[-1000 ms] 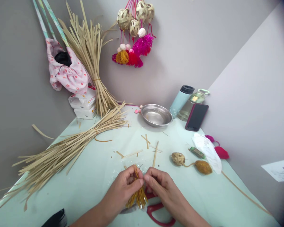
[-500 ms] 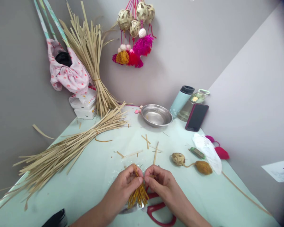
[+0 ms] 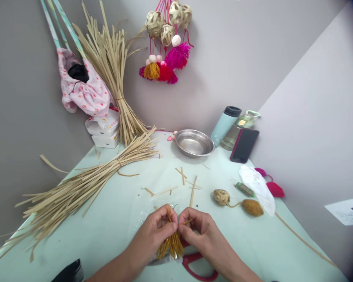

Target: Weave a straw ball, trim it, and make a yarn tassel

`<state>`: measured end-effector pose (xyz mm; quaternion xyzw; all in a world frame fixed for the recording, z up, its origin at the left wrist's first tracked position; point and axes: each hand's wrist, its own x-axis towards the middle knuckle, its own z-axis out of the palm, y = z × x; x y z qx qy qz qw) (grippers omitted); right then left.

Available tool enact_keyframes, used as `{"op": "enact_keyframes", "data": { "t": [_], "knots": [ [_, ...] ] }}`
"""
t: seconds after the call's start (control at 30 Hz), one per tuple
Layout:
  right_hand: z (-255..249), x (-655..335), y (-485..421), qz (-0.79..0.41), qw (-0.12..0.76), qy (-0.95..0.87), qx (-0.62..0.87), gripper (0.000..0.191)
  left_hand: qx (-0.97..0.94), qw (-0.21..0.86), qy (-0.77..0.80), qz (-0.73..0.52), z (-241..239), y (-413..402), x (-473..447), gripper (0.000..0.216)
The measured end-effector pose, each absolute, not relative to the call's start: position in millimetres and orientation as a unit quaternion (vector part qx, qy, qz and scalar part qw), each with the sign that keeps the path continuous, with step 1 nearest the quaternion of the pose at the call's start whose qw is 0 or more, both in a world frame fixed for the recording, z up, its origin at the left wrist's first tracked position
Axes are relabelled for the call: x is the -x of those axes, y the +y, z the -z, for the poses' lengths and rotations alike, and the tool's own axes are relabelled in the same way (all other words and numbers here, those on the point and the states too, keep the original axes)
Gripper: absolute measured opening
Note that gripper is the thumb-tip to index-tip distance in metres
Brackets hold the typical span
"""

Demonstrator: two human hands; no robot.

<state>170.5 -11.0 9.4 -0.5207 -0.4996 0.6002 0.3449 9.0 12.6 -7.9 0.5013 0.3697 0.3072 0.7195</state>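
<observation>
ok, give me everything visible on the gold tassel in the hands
The tassel is a bunch of many thin, glossy, gold-yellow strands, thread-like by the look. Its narrow top is pinched in the fingers of the left hand, which hide part of it; below, the strands hang and fan out towards the wearer, left of the red scissors. The right hand pinches a thin gold strand close by; whether that joins the tassel can't be told.

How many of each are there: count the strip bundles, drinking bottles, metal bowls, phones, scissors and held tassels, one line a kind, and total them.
Strip bundles: 2
Drinking bottles: 2
Metal bowl: 1
Phone: 1
Red-handled scissors: 1
Held gold tassel: 1
Total: 8
</observation>
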Motion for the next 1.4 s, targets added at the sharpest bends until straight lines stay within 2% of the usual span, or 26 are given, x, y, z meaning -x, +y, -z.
{"op": "enact_keyframes", "data": {
  "t": [0.63, 0.97, 1.4],
  "knots": [
    [-10.5, -169.7, -11.2, -0.576, 0.35, -0.516, 0.528, 0.007, -0.492, 0.739, 0.347, -0.303, 8.1, 10.2, -9.5, 0.019],
    [-7.9, -168.7, -11.9, -0.613, 0.363, -0.476, 0.515, 0.014, -0.48, 0.737, 0.367, -0.304, 8.9, 10.8, -8.8, 0.013],
    [-8.2, -169.2, -9.5, -0.631, 0.369, -0.458, 0.506, 0.024, -0.458, 0.753, 0.356, -0.311, 8.9, 10.4, -9.7, 0.027]
  ]
}}
